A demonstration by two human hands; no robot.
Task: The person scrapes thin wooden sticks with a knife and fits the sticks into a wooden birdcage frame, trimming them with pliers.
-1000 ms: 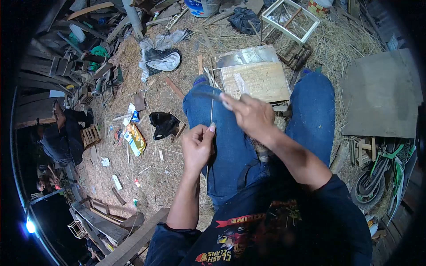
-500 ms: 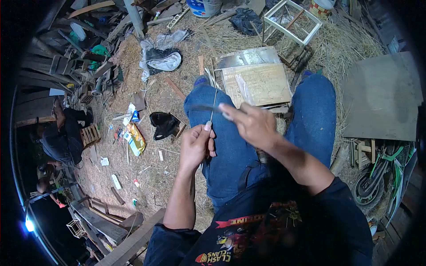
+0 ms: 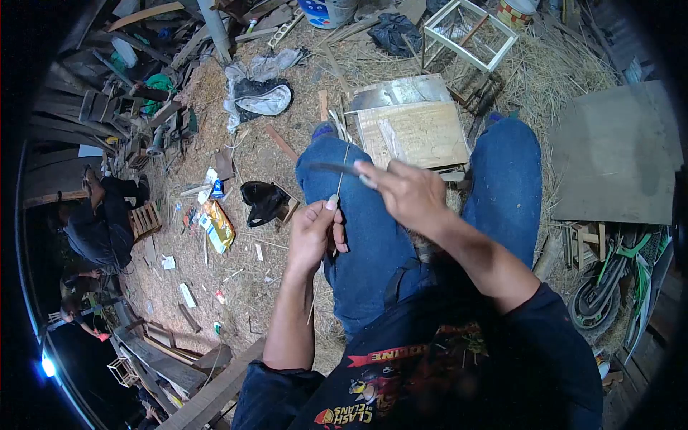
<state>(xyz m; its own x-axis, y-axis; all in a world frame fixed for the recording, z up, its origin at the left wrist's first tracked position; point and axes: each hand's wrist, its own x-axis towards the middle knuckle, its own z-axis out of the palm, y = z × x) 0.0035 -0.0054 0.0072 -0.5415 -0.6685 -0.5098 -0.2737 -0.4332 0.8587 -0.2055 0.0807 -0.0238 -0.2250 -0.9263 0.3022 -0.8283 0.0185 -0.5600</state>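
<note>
Over the thigh in blue jeans, my left hand (image 3: 315, 228) pinches a thin pale strip (image 3: 343, 169) between thumb and forefinger. The strip points up toward the knee, and a thin end also shows below the hand beside the forearm. My right hand (image 3: 407, 192) is closed around a knife (image 3: 331, 168), whose dark blade is blurred and lies across the strip above the left hand. Its handle is mostly hidden in the fingers.
A wooden board (image 3: 419, 136) lies beyond the knees, with a white frame (image 3: 469, 34) behind it. A black bag (image 3: 265, 202) and a yellow packet (image 3: 218, 226) lie left. A person (image 3: 100, 222) sits far left. A large panel (image 3: 609, 154) and a green bike (image 3: 609, 287) stand right.
My left hand has shifted slightly left with the strip. The strip's lower end now shows beside the forearm. The right hand and knife have moved only a little.
</note>
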